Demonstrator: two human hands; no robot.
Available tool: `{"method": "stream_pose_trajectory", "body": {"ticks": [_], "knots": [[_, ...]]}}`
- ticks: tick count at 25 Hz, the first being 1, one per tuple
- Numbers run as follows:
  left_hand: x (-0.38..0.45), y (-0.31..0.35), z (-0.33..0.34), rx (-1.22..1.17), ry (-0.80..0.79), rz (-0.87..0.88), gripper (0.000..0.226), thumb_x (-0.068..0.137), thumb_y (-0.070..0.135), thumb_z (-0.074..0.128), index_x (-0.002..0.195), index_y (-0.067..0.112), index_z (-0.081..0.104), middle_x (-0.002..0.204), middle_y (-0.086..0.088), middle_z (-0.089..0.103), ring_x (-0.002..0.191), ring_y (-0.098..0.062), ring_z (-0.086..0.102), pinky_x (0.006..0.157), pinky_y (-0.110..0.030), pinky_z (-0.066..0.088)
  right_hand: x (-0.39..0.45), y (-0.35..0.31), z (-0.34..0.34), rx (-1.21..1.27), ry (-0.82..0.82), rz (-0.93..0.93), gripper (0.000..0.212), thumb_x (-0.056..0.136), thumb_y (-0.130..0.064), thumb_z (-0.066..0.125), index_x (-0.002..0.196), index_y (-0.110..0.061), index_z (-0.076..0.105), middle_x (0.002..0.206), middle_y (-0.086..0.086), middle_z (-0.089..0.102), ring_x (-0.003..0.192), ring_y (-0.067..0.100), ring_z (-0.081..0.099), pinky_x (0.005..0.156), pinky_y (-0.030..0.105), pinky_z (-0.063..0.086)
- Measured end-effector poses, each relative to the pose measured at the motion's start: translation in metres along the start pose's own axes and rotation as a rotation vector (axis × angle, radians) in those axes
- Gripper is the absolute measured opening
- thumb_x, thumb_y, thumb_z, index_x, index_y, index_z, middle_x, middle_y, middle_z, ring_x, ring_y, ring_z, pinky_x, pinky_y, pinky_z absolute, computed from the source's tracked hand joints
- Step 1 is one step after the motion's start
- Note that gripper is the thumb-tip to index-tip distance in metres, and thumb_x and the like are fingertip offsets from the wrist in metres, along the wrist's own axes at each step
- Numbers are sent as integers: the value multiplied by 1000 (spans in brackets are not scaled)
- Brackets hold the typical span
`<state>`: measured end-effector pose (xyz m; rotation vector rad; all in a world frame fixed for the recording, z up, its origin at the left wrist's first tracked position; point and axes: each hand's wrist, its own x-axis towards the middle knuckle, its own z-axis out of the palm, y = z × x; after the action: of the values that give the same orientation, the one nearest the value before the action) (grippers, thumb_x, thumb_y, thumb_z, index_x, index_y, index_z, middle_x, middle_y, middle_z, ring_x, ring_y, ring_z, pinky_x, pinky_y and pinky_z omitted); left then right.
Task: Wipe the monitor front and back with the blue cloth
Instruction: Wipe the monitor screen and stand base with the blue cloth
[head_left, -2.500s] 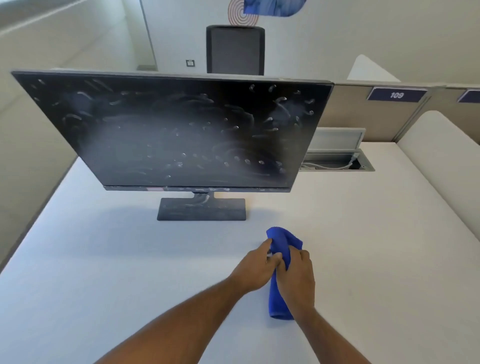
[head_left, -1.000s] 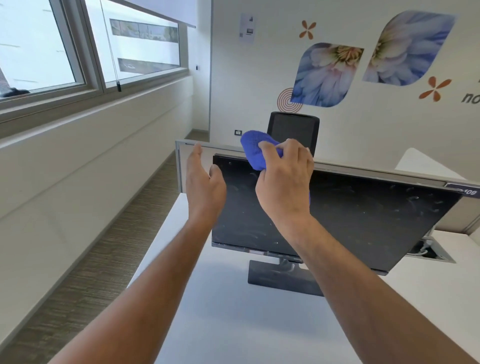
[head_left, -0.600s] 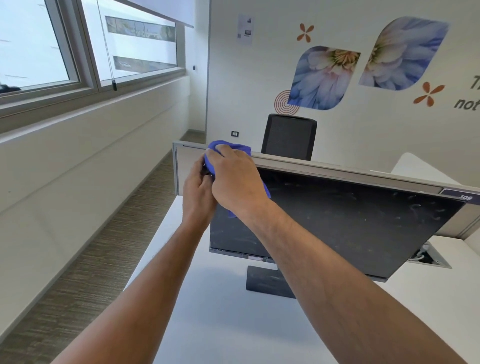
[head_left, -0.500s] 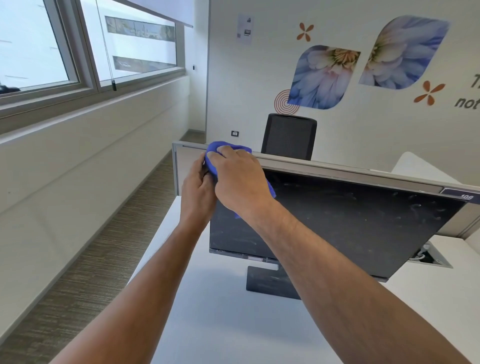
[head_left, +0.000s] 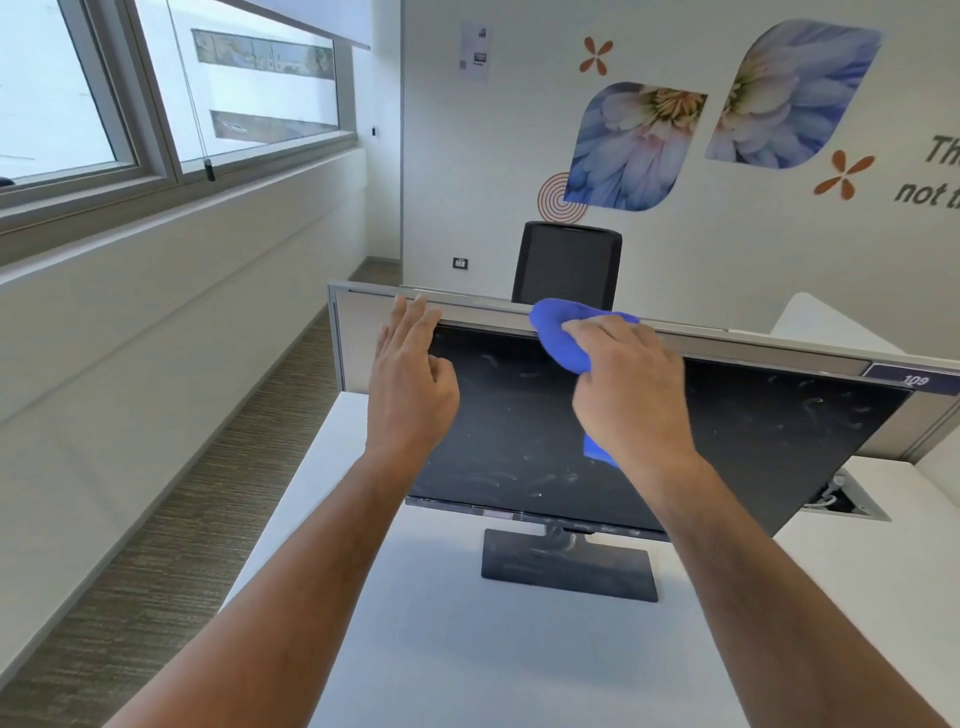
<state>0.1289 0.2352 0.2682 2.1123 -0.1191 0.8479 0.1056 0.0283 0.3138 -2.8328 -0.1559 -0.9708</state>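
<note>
A black monitor (head_left: 753, 447) stands on its base (head_left: 569, 569) on the white desk, its screen dusty and smeared. My right hand (head_left: 631, 389) is shut on the blue cloth (head_left: 563, 332) and presses it against the upper middle of the screen, near the top edge. A corner of the cloth hangs below the hand. My left hand (head_left: 410, 379) is at the monitor's upper left corner, fingers spread, holding nothing; I cannot tell whether it touches the frame.
The white desk (head_left: 519, 665) ends at a grey partition (head_left: 753, 345) right behind the monitor. A black office chair (head_left: 569, 262) stands beyond it. An open cable hatch (head_left: 839, 501) is at the right. Carpeted floor drops off to the left.
My right hand has slid the cloth rightward along the screen's top from the left corner. My left hand has let go of the cloth and opened at that corner.
</note>
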Motion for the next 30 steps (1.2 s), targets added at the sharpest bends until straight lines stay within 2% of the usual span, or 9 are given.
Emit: {"method": "stream_pose_trajectory", "body": {"ticks": [4,7,9,10,12,15,21,26,30], "knots": [[1,-1,-1,115,1,47,59,90,-3,44,147,8,49,164,-5,35,158,-19,10,128,-33,2,-6,41,-5,-18,96,137,51,73,4,58,118,-15,70,111,4,70,102,36,60,95,50,46],[-1,9,6,237,-25,133,55,90,4,43,144,4,50,161,-13,38,158,-27,10,128,-41,6,-6,34,-3,-10,108,186,40,71,2,55,107,-8,69,102,9,70,96,39,60,93,50,46],[-5,23,16,275,-113,210,58,89,7,42,147,3,46,161,-15,38,157,-27,16,128,-41,10,-5,15,0,10,111,127,35,66,-3,47,95,-6,66,95,11,68,92,41,61,90,51,47],[-6,31,21,280,-155,239,60,89,7,43,150,3,44,161,-14,38,156,-26,18,128,-40,12,-4,3,1,14,93,81,38,66,-5,45,97,-7,66,100,10,68,96,40,61,93,52,47],[-7,44,33,270,-209,282,62,91,9,48,152,5,41,161,-13,39,155,-23,23,128,-38,14,-5,-14,4,-35,6,5,47,77,-8,50,123,-14,63,123,8,64,116,37,58,105,57,41],[-6,52,41,268,-246,289,61,94,16,50,154,11,38,161,-9,40,155,-21,24,128,-39,17,-8,-16,5,-77,-74,-41,67,87,-12,64,150,-26,45,147,5,51,138,32,44,119,59,26],[-10,49,37,304,-239,289,64,94,7,49,156,8,36,164,-8,33,155,-20,22,128,-35,13,-22,72,-8,-119,63,71,65,78,-3,61,138,-26,60,134,-4,61,126,28,53,112,60,32],[-11,51,38,309,-254,282,63,96,8,52,156,8,36,165,-8,32,156,-21,20,128,-37,10,-32,165,-29,-139,91,307,61,79,3,59,135,-22,63,139,-1,62,130,31,52,113,62,31],[-11,53,41,313,-253,256,62,96,8,52,156,7,36,165,-9,31,156,-22,19,128,-37,10,-31,170,-26,-111,117,366,60,77,5,59,133,-15,64,140,5,61,131,34,51,116,61,28]]}}
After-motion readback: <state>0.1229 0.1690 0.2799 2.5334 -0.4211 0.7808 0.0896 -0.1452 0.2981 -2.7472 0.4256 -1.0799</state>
